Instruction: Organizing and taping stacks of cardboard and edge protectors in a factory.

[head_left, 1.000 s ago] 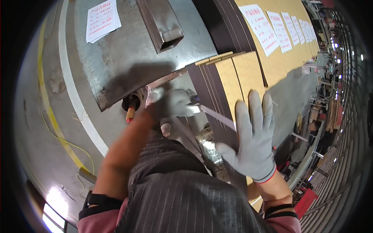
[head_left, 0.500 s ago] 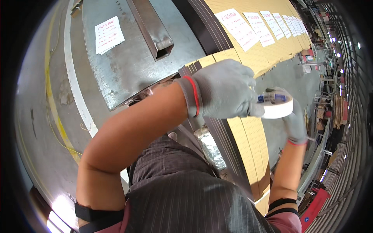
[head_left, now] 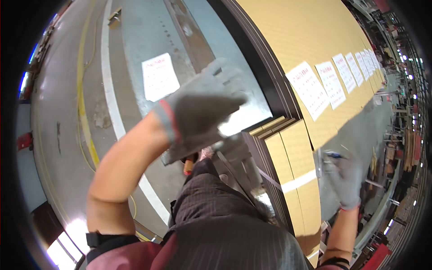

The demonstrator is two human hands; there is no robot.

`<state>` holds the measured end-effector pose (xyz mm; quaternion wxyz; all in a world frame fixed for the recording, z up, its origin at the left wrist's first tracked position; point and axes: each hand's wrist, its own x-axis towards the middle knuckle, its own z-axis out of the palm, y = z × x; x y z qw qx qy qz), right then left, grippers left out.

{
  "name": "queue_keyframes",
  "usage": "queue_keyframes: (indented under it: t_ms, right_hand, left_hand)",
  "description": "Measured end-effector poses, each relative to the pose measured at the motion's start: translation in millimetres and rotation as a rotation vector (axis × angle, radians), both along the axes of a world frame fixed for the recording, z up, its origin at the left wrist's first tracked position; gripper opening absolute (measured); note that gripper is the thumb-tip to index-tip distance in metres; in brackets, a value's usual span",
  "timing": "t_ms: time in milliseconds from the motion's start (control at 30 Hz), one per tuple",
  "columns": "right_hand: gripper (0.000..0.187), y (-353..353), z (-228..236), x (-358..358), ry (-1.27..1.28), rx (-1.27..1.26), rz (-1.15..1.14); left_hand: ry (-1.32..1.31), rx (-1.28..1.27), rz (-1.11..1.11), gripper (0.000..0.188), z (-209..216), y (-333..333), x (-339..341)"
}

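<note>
My left hand, in a grey glove with a red cuff band, is raised over the metal table and smeared by motion. Its fingers look stretched out, with nothing visible in them. My right hand, gloved alike and also blurred, holds a roll of white tape beside the right edge of the yellow-faced panels. A white tape strip crosses the narrow yellow panel stack and runs down over its dark left edge.
A larger stack of yellow panels carries a row of printed paper sheets. On the grey metal table lie more paper sheets and a rusty square tube. Floor lines run at left; shelving and materials stand at right.
My left hand has moved left, away from the tape roll, and its fingers have straightened. The roll and my right hand have moved down. A tape strip now shows across the narrow stack.
</note>
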<state>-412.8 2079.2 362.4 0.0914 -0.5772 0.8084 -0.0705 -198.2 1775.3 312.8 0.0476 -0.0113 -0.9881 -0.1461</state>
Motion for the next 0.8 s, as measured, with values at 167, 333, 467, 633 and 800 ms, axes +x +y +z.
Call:
queue_keyframes:
  t_ms: [167, 333, 467, 633, 800]
  right_hand:
    - [0.043, -37.0, 71.5, -26.0, 0.464, -0.089, -0.01]
    - [0.048, 20.0, 105.6, 0.2, 0.247, -0.163, -0.193]
    - [0.054, 91.8, 88.5, 54.7, -0.073, -0.295, -0.497]
    - [0.066, 166.3, 42.2, 168.0, -1.245, -0.374, -0.626]
    - [0.053, 292.0, -56.2, 262.9, -1.807, -0.815, -0.961]
  left_hand:
    - [-0.001, -0.068, -0.139, 0.031, -19.7, -44.3, 1.3]
    - [0.114, 0.055, -0.174, 0.04, -8.1, -56.5, 58.1]
    - [-0.014, 0.542, -0.261, 0.06, 18.5, -18.4, 43.0]
    - [0.18, 1.049, 0.308, 0.075, -54.4, 95.6, 12.0]
    - [0.229, 1.51, 0.368, 0.059, -31.5, 126.5, 14.0]
